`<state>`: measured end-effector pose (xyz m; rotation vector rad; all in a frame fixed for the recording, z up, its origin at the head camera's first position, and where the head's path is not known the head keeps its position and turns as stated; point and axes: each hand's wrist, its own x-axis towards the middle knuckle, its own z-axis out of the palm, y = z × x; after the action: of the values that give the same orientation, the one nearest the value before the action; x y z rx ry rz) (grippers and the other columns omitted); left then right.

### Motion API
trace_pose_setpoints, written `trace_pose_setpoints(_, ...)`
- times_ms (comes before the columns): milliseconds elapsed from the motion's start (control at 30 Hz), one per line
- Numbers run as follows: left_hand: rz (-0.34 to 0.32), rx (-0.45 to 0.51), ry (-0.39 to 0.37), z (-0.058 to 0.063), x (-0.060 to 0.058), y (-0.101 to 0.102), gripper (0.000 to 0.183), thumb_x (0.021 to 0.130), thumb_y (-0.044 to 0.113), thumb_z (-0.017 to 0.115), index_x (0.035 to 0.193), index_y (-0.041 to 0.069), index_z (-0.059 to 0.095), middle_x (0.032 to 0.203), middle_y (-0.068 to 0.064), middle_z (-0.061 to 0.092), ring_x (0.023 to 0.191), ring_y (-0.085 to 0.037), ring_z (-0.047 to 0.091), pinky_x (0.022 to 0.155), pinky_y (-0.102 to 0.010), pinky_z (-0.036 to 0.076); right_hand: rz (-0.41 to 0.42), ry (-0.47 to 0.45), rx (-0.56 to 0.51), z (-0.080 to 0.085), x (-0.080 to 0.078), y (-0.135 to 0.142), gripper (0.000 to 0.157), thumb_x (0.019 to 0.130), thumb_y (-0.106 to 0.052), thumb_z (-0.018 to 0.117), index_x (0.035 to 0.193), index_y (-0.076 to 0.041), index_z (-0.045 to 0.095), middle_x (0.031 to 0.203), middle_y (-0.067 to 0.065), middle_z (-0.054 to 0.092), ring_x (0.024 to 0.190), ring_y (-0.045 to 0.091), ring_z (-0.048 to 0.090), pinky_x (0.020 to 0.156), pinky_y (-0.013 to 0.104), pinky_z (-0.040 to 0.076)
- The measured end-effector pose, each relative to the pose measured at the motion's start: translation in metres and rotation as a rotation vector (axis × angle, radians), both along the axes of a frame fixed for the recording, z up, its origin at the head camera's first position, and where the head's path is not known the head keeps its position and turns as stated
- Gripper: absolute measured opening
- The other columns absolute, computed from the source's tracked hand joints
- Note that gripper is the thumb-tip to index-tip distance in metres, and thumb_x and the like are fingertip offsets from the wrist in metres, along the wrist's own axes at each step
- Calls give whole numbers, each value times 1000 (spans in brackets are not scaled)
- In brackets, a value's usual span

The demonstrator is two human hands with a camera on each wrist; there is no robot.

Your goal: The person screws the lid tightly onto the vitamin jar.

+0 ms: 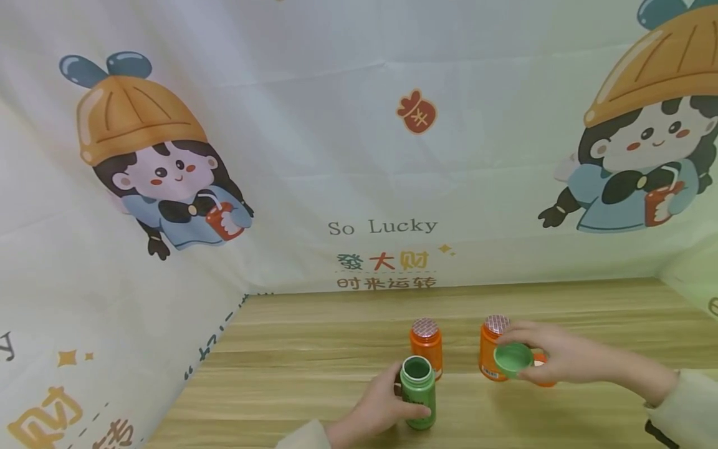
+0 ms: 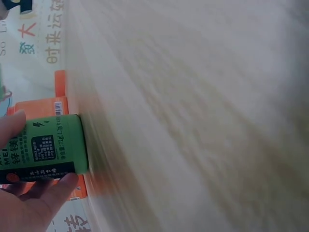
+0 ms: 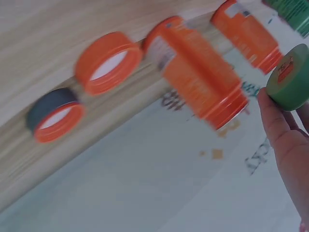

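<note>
In head view, showing green on one cap (image 1: 513, 362) toward four o'clock, dark-lettered green on the bottle (image 1: 417, 396) toward five, orange under pinkish hatched seals (image 1: 424, 327) on two jars (image 1: 488, 349) between; displaying yellow-brown grain on the table (image 1: 348, 349) at six, orange-hatted figures (image 1: 162, 156) on pale cloth (image 1: 314, 137) at ten and two. In right wrist view, pairing grey with orange on another cap (image 3: 50, 104) at nine.

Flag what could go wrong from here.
1. The left hand holds the green bottle uncapped; tilting could spill any contents.
2. The right hand pinches the green cap by its edge; it might slip.
3. An orange bottle stands close behind the green one and might get knocked.
</note>
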<state>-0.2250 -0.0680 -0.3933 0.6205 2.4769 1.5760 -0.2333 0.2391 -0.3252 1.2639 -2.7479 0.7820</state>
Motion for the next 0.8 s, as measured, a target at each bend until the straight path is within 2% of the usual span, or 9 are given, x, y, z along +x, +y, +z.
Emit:
trace_pose_setpoints(100, -9, -1, 5, 0, -1, 0, 56, 66, 6, 79, 115, 3, 52, 102, -5, 61, 83, -14, 58, 73, -25, 49, 18, 21, 1, 4, 4, -17, 43, 83, -24, 66, 120, -7, 55, 117, 11, 55, 99, 10, 49, 73, 26, 47)
trace_pose_setpoints(300, -21, 24, -4, -1, -4, 0, 55, 66, 5, 79, 115, 3, 53, 103, -5, 62, 84, -13, 58, 74, -24, 49, 32, -64, -20, 10, 8, -57, 51, 82, -25, 67, 126, -4, 49, 119, 6, 55, 102, 13, 51, 82, 28, 46)
trace_pose_setpoints(400, -23, 24, -18, -2, -5, -1, 56, 66, 4, 78, 116, 3, 53, 103, -5, 62, 85, -14, 58, 74, -25, 49, 32, -55, 13, 11, 8, -71, 49, 80, -19, 68, 123, -4, 49, 117, 4, 55, 101, 13, 52, 81, 27, 47)
trace_pose_setpoints(567, -23, 13, -39, -3, -6, -2, 58, 67, 4, 78, 118, 4, 52, 104, -5, 61, 85, -16, 59, 76, -29, 50, 28, 30, 71, 10, 5, -85, 45, 73, -10, 70, 113, -7, 51, 109, 0, 53, 94, 12, 49, 75, 24, 45)
trace_pose_setpoints(800, -17, -22, -37, -3, -7, 1, 56, 66, 5, 79, 116, 5, 53, 101, -4, 62, 85, -16, 60, 75, -30, 51, 19, 5, 133, 14, 3, -92, 51, 74, -10, 71, 120, -4, 49, 117, 6, 53, 103, 20, 50, 78, 27, 46)
